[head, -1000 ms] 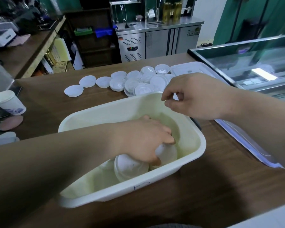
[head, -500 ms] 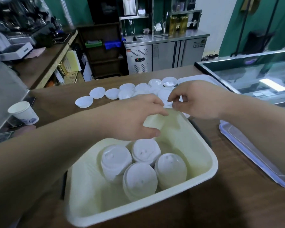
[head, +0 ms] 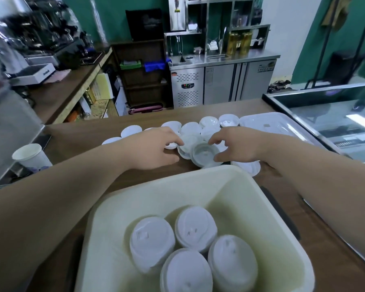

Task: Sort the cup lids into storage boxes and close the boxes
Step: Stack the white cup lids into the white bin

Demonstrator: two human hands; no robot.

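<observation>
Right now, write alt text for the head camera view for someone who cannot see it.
A person's two hands reach across a wooden counter into a spread of white cup lids: the left hand touches some, and the right hand curls its grip round an upturned lid. In front, a cream storage box holds four stacks of lids.

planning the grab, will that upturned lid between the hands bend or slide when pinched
The upturned lid looks like thin moulded plastic, so probably light and slightly bendy at the rim. It rests on other loose lids, so a push would likely slide it.
</observation>
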